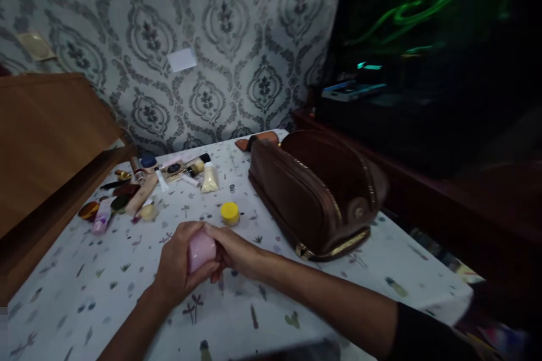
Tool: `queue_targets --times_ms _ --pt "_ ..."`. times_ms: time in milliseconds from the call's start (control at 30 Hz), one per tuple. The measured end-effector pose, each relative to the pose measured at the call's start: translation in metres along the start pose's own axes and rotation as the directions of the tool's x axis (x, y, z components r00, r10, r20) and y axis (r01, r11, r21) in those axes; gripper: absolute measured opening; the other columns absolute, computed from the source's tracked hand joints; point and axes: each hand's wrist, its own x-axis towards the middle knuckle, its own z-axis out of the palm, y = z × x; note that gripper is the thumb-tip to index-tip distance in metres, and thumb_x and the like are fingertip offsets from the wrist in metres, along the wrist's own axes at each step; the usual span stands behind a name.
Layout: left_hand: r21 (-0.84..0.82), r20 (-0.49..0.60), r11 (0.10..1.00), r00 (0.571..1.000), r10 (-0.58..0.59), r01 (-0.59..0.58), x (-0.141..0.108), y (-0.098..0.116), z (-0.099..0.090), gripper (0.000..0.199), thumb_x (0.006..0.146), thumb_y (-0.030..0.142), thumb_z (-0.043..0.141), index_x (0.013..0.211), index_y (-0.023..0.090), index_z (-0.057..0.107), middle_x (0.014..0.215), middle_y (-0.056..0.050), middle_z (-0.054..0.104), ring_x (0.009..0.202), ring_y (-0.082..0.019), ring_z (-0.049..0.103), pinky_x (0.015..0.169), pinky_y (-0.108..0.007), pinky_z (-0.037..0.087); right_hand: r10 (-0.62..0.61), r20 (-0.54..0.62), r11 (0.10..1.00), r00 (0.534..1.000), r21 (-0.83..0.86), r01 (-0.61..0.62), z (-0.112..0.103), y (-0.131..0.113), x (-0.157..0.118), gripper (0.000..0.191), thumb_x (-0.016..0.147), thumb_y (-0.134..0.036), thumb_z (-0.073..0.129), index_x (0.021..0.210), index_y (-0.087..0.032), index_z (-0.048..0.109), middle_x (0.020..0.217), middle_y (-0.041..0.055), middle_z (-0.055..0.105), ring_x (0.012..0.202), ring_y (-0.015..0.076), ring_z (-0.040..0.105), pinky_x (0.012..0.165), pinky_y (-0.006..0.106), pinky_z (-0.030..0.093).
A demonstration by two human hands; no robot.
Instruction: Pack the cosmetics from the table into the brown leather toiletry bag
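Note:
A pink, smooth, rounded container (202, 250) is held above the patterned table cover, in front of me. My left hand (175, 262) wraps round it from the left, with the thumb along its lower side. My right hand (237, 252) closes on its right side, and the fingertips of both hands meet at its top. Its far side is hidden by my fingers, so I cannot tell whether it is a jar or a bottle. Just beyond my hands stands a small jar with a yellow lid (230, 213). To the right sits a brown leather toiletry bag (292, 197), unzipped, its top gaping.
Several cosmetics lie at the back left, including a cream tube (209, 178), a lilac tube (101, 217) and a compact (173, 168). An orange-brown item (266, 137) lies behind the bag. A wooden panel (51, 141) borders the left; a dark screen (423, 67) stands right.

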Motion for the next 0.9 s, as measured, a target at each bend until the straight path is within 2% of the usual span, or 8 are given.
queue_targets --times_ms 67,167,367,633,700,767,833,900 --pt "0.051 -0.026 0.998 0.999 0.043 -0.041 0.005 0.002 -0.004 0.053 0.095 0.052 0.054 0.137 0.022 0.041 0.11 -0.01 0.06 0.097 -0.025 0.062 0.079 -0.035 0.055 -0.017 0.031 0.999 0.999 0.034 0.016 0.004 -0.004 -0.003 0.077 0.07 -0.09 0.05 0.08 -0.015 0.059 0.053 -0.0001 0.058 0.042 0.012 0.055 0.043 0.024 0.043" --pt "0.127 -0.052 0.99 0.997 0.064 -0.057 0.017 0.008 -0.011 0.052 0.096 0.049 0.055 0.137 0.02 0.042 0.109 -0.01 0.059 0.097 -0.024 0.062 0.077 -0.034 0.056 -0.107 0.039 0.993 0.993 0.061 0.105 0.011 -0.019 -0.015 0.075 0.064 -0.086 0.064 0.087 -0.015 0.058 0.062 -0.0007 0.061 0.05 0.0117 0.057 0.048 0.024 0.045" --pt "0.161 -0.107 0.979 0.983 0.146 -0.128 0.057 0.033 -0.019 0.057 0.094 0.051 0.06 0.138 0.019 0.043 0.107 -0.008 0.06 0.094 -0.023 0.062 0.075 -0.032 0.055 -0.246 -0.035 0.969 0.969 -0.042 0.244 0.017 -0.065 -0.061 0.067 0.058 -0.071 0.081 0.087 -0.017 0.055 0.072 -0.0044 0.055 0.061 0.0089 0.054 0.055 0.021 0.043" --pt "0.07 -0.226 0.964 0.937 0.267 -0.258 0.12 0.073 0.003 0.066 0.088 0.046 0.07 0.143 0.024 0.041 0.113 -0.008 0.059 0.101 -0.023 0.063 0.082 -0.035 0.055 -0.459 -0.126 0.868 0.88 -0.278 0.412 -0.004 -0.118 -0.127 0.055 0.067 -0.059 0.082 0.093 -0.017 0.058 0.084 -0.002 0.058 0.078 0.0125 0.053 0.069 0.026 0.043" --pt "-0.004 -0.246 0.977 0.947 0.204 -0.211 0.134 0.083 0.015 0.077 0.085 0.047 0.073 0.147 0.025 0.035 0.119 -0.009 0.058 0.105 -0.024 0.063 0.087 -0.037 0.054 -0.497 -0.149 0.842 0.855 -0.322 0.434 -0.013 -0.132 -0.142 0.053 0.068 -0.054 0.083 0.095 -0.016 0.058 0.085 -0.0013 0.059 0.078 0.0126 0.055 0.066 0.025 0.044" --pt "-0.109 -0.214 0.989 0.974 0.077 -0.102 0.146 0.092 0.029 0.083 0.088 0.047 0.07 0.152 0.024 0.024 0.126 -0.012 0.057 0.11 -0.025 0.062 0.09 -0.039 0.054 -0.538 -0.202 0.812 0.818 -0.383 0.44 -0.025 -0.146 -0.155 0.051 0.068 -0.049 0.083 0.097 -0.016 0.059 0.087 0.0 0.062 0.075 0.0124 0.057 0.062 0.023 0.045" --pt "-0.183 -0.122 0.983 0.992 -0.018 -0.005 0.154 0.099 0.042 0.081 0.094 0.043 0.063 0.155 0.022 0.015 0.133 -0.015 0.055 0.117 -0.025 0.06 0.094 -0.04 0.053 -0.591 -0.268 0.774 0.761 -0.453 0.442 -0.041 -0.159 -0.164 0.045 0.073 -0.045 0.079 0.099 -0.015 0.059 0.086 0.0009 0.064 0.072 0.0116 0.058 0.059 0.022 0.046" --pt "-0.176 -0.031 0.984 0.999 -0.006 0.0 0.158 0.104 0.052 0.074 0.098 0.039 0.057 0.155 0.021 0.015 0.14 -0.016 0.053 0.127 -0.026 0.056 0.101 -0.042 0.05 -0.624 -0.339 0.745 0.704 -0.53 0.405 -0.06 -0.168 -0.17 0.039 0.078 -0.042 0.074 0.102 -0.014 0.058 0.083 0.0013 0.065 0.069 0.0114 0.059 0.058 0.022 0.048"
